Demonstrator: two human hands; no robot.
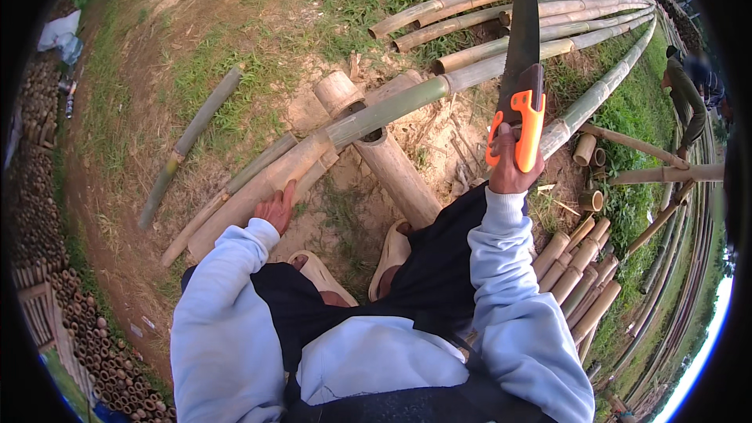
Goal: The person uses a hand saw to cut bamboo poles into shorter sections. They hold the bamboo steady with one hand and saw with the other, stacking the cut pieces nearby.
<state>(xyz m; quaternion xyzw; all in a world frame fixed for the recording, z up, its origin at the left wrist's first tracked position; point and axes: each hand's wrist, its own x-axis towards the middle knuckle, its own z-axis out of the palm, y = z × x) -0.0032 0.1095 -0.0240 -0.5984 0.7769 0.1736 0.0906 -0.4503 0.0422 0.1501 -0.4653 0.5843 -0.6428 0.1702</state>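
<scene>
Standing off to one side: seated or crouched person outdoors, two hands in play, bamboo all round. Right hand [513, 163] is wrapped round the orange handle of a handsaw [523, 63], a firm grasp. Left hand [274, 208] is unclenched, fingers loosely spread, resting on the tan near stretch of the bamboo pole [403, 106]; not gripping it, as far as I can see. Pole lies in front of the person, across a thick bamboo support [399, 180] near the feet. Key relation: from the right hand, the supported part of the pole is to the left and a bit farther out; left hand is the nearer one, touching it. Pole's long axis runs slantwise, near end at the person's left, far end away to the right toward the stacked poles [439, 9]. Saw next: long axis roughly straight away from the person, tip pointing outward, handle nearest the body, toothed edge facing left, toward the supported stretch. In this view the blade passes in front of the pole at an angle, right of the support; height between them, cannot tell, so no contact claimed. Support's own axis slants the other way, far left to near right, its near end just beside the right sandal [389, 260].
</scene>
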